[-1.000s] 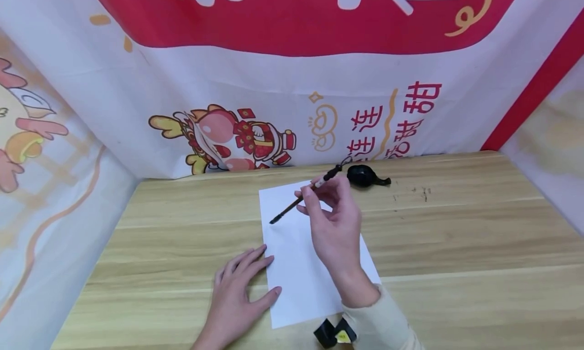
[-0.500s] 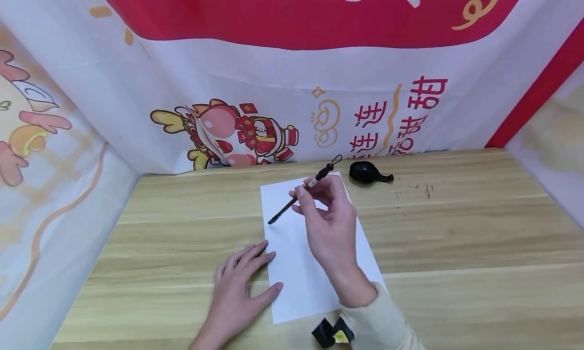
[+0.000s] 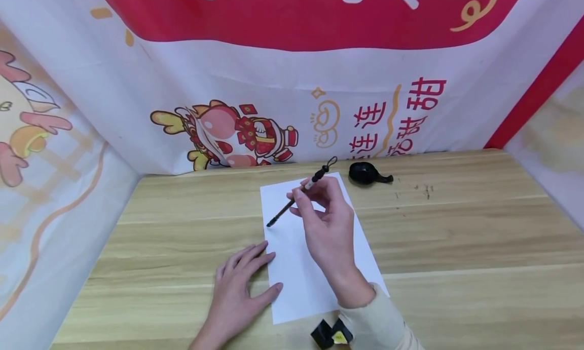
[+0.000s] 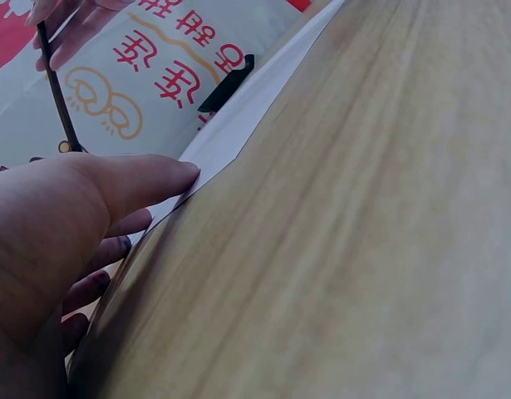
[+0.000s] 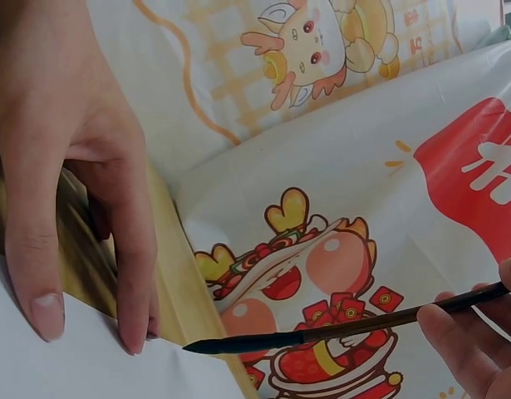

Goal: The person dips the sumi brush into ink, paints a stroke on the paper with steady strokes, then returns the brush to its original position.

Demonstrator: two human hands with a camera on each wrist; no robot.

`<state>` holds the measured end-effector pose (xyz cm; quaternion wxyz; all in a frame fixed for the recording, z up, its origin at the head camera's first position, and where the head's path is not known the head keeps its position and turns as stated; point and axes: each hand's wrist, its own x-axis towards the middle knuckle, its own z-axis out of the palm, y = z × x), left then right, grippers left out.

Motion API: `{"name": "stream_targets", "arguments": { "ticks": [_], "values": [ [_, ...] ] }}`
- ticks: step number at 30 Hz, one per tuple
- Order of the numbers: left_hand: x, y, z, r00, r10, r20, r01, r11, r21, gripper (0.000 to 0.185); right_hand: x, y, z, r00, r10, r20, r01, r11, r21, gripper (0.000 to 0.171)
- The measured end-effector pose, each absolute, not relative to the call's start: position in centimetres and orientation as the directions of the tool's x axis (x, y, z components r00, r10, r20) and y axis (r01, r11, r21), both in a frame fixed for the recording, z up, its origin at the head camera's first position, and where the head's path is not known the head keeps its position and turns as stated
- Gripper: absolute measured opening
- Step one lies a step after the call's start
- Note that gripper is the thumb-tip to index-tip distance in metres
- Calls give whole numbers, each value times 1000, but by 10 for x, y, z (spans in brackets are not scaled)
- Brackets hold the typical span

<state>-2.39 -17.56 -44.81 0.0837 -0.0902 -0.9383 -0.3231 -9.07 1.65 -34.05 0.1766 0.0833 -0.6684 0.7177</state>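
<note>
A white sheet of paper (image 3: 298, 269) lies on the wooden table (image 3: 456, 238). My right hand (image 3: 304, 192) pinches a thin dark ink brush (image 3: 292, 204) between thumb and fingers, tilted, with its black tip close above the sheet's upper left edge. In the right wrist view the brush (image 5: 338, 328) points left over the paper (image 5: 72, 366). My left hand (image 3: 255, 269) lies flat on the table, fingers straight, its thumb and fingertips touching the sheet's left edge. The left wrist view shows that thumb (image 4: 147, 179) at the paper's edge (image 4: 238, 116).
A small black ink dish (image 3: 365, 172) sits on the table beyond the sheet, to the right. Dark specks (image 3: 422, 190) mark the wood near it. Printed red and white cloth walls (image 3: 292, 86) close in the back and both sides. A black and yellow strap (image 3: 330, 335) shows at my right wrist.
My right hand and the brush have drifted slightly left, bringing the tip nearer the sheet's left edge. The left hand has stayed in place.
</note>
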Motion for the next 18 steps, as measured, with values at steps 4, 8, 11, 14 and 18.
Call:
{"name": "stream_targets", "arguments": {
  "ticks": [4, 8, 11, 14, 18],
  "values": [
    [-24, -175, -448, -968, 117, 224, 229, 780, 583, 57, -91, 16, -341, -921, 141, 364, -372, -35, -927, 21],
    [-24, -175, -448, -966, 121, 228, 234, 782, 578, 56, -92, 16, -343, -921, 143, 363, -371, -33, -928, 21],
    [-24, -175, -448, -967, 120, 227, 233, 779, 581, 55, -92, 16, -344, -922, 143, 361, -368, -29, -929, 21],
    [-24, -175, -448, -966, 121, 227, 234, 777, 584, 54, -93, 16, -344, -922, 144, 359, -365, -20, -931, 20],
    [-24, -176, -448, -966, 123, 228, 237, 777, 583, 55, -93, 16, -345, -924, 143, 354, -360, -15, -933, 20]
  ]
}}
